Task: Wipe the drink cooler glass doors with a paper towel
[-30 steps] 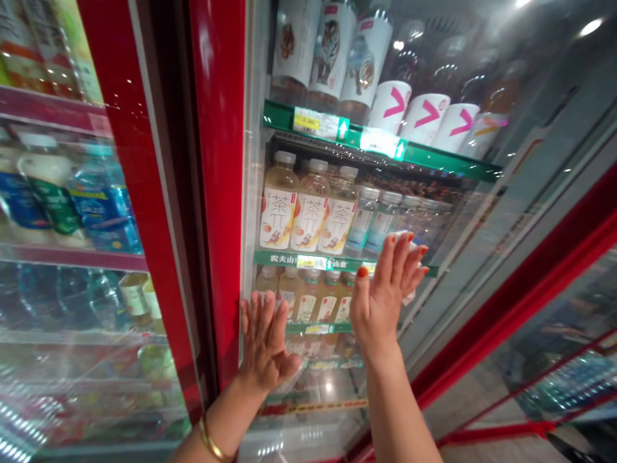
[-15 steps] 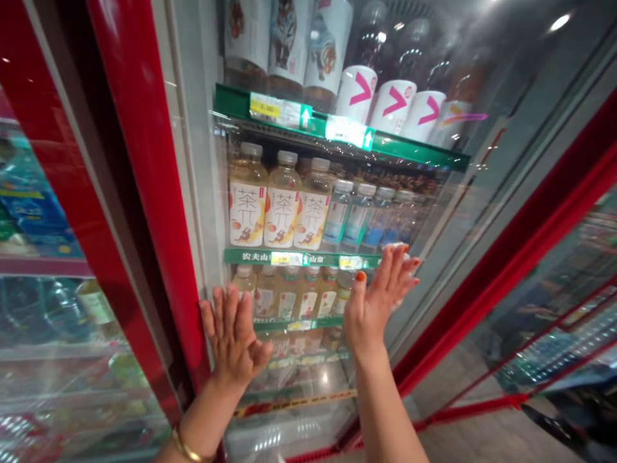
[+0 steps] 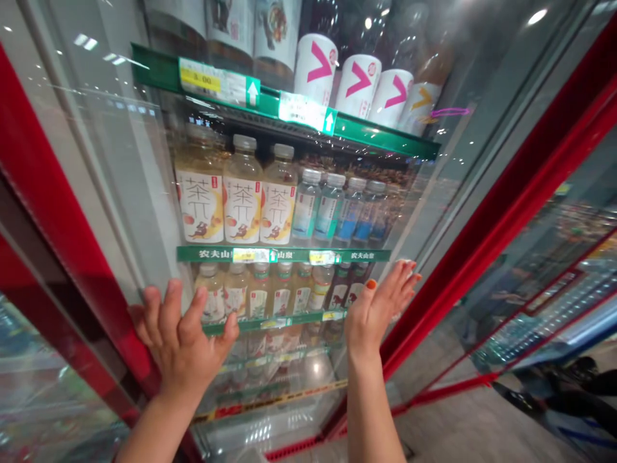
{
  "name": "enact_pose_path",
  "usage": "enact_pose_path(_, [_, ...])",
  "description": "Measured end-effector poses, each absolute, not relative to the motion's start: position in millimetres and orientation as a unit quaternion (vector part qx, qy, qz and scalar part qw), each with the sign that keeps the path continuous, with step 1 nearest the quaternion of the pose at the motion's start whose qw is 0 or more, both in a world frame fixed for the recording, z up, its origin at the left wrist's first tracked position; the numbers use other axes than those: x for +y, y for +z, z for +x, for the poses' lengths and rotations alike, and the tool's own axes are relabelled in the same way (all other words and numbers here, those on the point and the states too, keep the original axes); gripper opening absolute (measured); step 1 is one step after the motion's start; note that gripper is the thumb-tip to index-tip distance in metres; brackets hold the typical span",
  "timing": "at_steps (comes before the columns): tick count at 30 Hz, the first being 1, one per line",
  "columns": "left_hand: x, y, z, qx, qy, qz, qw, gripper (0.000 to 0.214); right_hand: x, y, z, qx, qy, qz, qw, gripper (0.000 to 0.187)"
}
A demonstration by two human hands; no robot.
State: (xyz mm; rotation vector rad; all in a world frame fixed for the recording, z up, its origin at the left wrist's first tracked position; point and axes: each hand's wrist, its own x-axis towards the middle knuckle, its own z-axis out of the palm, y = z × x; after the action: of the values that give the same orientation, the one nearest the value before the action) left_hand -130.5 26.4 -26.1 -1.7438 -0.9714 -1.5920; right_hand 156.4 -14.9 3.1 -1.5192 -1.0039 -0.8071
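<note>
My left hand (image 3: 186,341) is raised with its fingers spread, close to the left side of a drinks cooler's glass door (image 3: 154,257). On the right, my right hand (image 3: 378,308) has its palm turned toward the glass and its fingers stretched out; it looks to be at the glass, though contact is hard to make out. Neither hand holds anything. Behind the glass, tea bottles (image 3: 243,206) and smaller blue-labelled bottles (image 3: 330,209) stand on a green-edged shelf (image 3: 313,255). White-labelled bottles with pink arrow marks (image 3: 359,83) fill the shelf above.
Red frames run along the left (image 3: 62,193) and right (image 3: 501,199) of the cooler. Further bottles (image 3: 282,299) line a lower shelf. At the lower right are grey floor (image 3: 448,424) and a person's dark-clothed legs (image 3: 573,402).
The cooler now looks nearer and shifted left in view. My left hand has moved left and its fingers have spread and bent more. My right hand stays about where it was in view.
</note>
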Motion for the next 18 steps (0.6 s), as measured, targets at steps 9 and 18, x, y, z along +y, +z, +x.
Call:
enact_pose_path(9, [13.6,14.1,-52.9,-0.287,-0.563,-0.708,0.314,0.089,-24.3,-71.4,102.7,-0.613,-0.372,-0.553,0.425,0.084])
enact_pose_path(18, [27.1,6.0,-46.8,-0.335,-0.516,-0.713,0.336,0.091,-19.1,-15.5,159.2,-0.493,-0.307,-0.609,0.54,0.078])
